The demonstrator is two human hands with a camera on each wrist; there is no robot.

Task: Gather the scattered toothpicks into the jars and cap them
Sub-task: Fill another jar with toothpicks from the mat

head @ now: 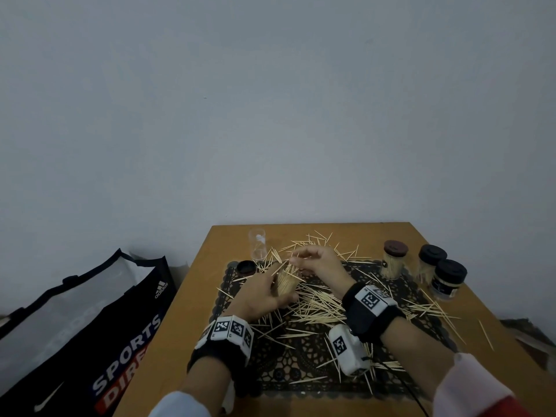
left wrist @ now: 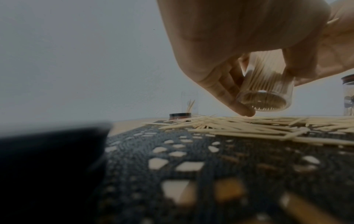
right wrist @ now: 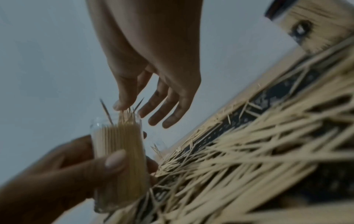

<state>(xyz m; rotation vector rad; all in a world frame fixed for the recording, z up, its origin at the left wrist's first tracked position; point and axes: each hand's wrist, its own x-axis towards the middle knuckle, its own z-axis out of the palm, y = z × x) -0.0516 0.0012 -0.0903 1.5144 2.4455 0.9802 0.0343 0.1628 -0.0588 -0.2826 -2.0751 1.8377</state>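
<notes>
My left hand (head: 266, 293) grips a clear jar (head: 286, 282) packed with toothpicks, held tilted just above the black lace mat (head: 301, 350). In the left wrist view the left hand (left wrist: 249, 63) wraps the jar (left wrist: 268, 91), whose base is off the mat. My right hand (head: 304, 260) hovers over the jar's mouth. In the right wrist view the right hand (right wrist: 153, 106) has its fingers spread and its thumb touches the toothpick tips sticking out of the jar (right wrist: 118, 151). Loose toothpicks (head: 319, 305) lie all over the mat and table.
A nearly empty clear jar (head: 257, 245) stands at the back left with a black lid (head: 246, 267) lying beside it. Three capped jars (head: 394, 260) (head: 430, 263) (head: 448, 279) stand at the right. A sports bag (head: 90, 326) sits on the floor, left of the wooden table (head: 186, 296).
</notes>
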